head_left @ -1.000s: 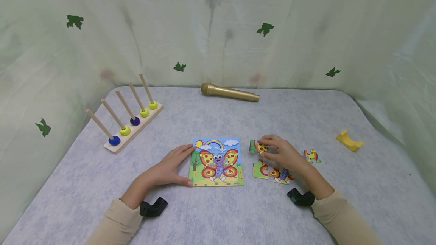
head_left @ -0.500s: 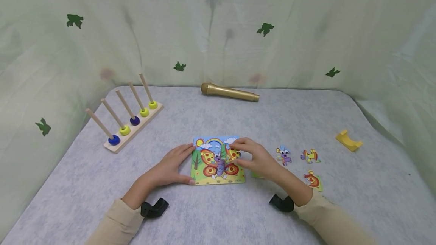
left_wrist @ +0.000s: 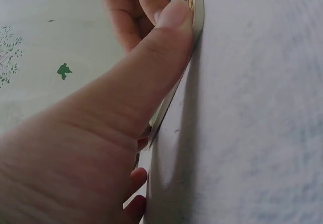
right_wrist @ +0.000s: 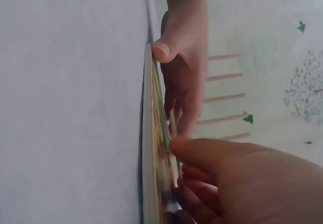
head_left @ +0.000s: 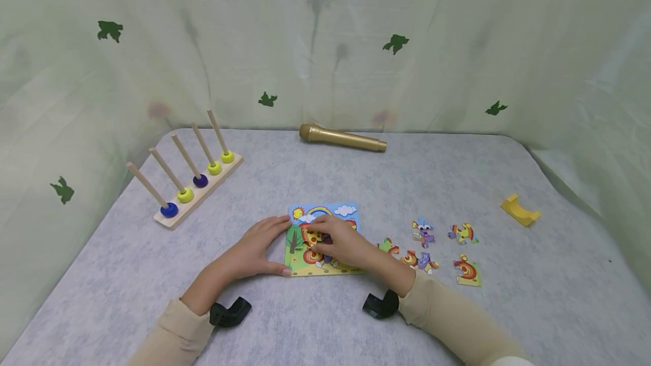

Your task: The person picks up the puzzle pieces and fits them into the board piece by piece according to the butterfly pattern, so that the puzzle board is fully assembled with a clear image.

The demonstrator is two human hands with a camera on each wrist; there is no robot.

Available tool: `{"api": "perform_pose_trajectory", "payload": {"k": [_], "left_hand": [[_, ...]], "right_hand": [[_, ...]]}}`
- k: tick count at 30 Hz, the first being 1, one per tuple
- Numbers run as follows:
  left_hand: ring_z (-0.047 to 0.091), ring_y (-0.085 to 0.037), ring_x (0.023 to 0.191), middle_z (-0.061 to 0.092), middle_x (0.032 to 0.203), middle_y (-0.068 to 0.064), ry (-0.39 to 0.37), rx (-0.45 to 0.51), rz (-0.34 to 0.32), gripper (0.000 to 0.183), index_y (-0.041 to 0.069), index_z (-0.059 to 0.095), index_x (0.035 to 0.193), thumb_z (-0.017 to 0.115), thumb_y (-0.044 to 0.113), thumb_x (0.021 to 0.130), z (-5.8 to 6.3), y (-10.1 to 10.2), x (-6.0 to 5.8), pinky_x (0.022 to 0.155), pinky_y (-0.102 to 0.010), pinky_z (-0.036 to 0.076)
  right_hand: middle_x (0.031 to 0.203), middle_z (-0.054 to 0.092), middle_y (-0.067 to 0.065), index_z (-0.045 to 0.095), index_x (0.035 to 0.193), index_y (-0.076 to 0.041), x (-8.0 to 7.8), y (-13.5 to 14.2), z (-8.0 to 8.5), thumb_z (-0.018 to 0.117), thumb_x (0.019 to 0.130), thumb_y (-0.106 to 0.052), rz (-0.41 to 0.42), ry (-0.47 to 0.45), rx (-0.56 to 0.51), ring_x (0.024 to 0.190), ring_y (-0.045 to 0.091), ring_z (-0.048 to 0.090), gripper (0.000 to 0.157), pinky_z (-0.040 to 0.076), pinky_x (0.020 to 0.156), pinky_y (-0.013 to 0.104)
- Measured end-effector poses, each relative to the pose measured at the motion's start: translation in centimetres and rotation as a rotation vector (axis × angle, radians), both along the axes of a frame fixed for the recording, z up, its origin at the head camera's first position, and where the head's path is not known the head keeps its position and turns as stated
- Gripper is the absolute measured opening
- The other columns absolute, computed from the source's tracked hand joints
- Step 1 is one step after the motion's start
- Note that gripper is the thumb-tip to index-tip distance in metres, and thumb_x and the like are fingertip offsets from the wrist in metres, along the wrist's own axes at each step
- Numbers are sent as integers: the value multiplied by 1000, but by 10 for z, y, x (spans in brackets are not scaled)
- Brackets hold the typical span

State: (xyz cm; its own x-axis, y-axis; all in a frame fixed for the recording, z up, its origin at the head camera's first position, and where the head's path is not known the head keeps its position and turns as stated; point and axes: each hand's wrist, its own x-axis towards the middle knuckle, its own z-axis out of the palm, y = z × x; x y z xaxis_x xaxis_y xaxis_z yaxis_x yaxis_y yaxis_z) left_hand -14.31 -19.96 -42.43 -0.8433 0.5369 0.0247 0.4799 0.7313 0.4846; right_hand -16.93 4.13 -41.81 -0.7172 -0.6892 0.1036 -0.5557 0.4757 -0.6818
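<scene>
A square puzzle board [head_left: 346, 211] with a butterfly picture, sun and rainbow lies flat on the table. My left hand [head_left: 254, 245] rests along its left edge. In the left wrist view, that thumb [left_wrist: 169, 24] presses over the board's rim, its other fingers spread along the side. Over the board's left half, my right hand [head_left: 347, 243] pinches a puzzle piece [head_left: 314, 238] with red-and-yellow wing print, partly hidden by the fingers. Seen from the right wrist, its thumb [right_wrist: 194, 148] sits close over the board's surface.
Right of the board lie several loose pieces, among them a purple face piece [head_left: 423, 232], a wing piece [head_left: 464, 234] and a corner piece [head_left: 468, 271]. A peg stand [head_left: 200, 194] with coloured beads is at left. Further off are a gold microphone [head_left: 343, 138] and a yellow curved block [head_left: 521, 212].
My right hand has carried the wing piece leftward from beside the board, across its right half, to its left half. The loose pieces beside the board are now uncovered. My left hand stays put.
</scene>
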Motion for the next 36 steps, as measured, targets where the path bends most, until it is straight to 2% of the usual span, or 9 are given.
{"api": "perform_pose_trajectory", "payload": {"k": [7,13,23,29,36], "left_hand": [[25,-34,127,33,140,-11,40,7,-18,97,7,40,135,66,65,61,4,0,1,101,-50,19],[27,-33,126,32,141,-11,53,9,-53,84,18,45,133,67,62,65,5,0,2,100,-51,21],[26,-33,127,30,142,-10,51,-11,-53,82,18,46,132,64,63,67,5,0,2,99,-52,21],[25,-33,128,30,142,-11,46,-8,-55,81,18,46,133,65,62,67,6,0,3,99,-53,21],[24,-34,128,29,143,-11,41,-9,-59,82,18,45,133,65,61,67,7,0,3,99,-54,20]], "right_hand": [[123,50,3,55,125,-11,-1,-7,-2,64,84,-20,-18,83,93,114,17,44,43,38,92,32],[120,50,3,56,123,-10,-1,-10,-1,65,84,-20,-16,82,80,111,16,45,41,40,89,30],[125,46,2,57,121,-9,-5,-5,-3,64,85,-21,-54,-37,27,115,17,42,39,38,91,32],[125,45,3,57,122,-9,-5,-5,-1,63,85,-21,-51,-30,42,116,18,41,39,37,93,33],[127,42,2,50,127,-14,-4,9,11,66,83,-26,-22,-177,-34,110,16,43,49,40,88,33]]}}
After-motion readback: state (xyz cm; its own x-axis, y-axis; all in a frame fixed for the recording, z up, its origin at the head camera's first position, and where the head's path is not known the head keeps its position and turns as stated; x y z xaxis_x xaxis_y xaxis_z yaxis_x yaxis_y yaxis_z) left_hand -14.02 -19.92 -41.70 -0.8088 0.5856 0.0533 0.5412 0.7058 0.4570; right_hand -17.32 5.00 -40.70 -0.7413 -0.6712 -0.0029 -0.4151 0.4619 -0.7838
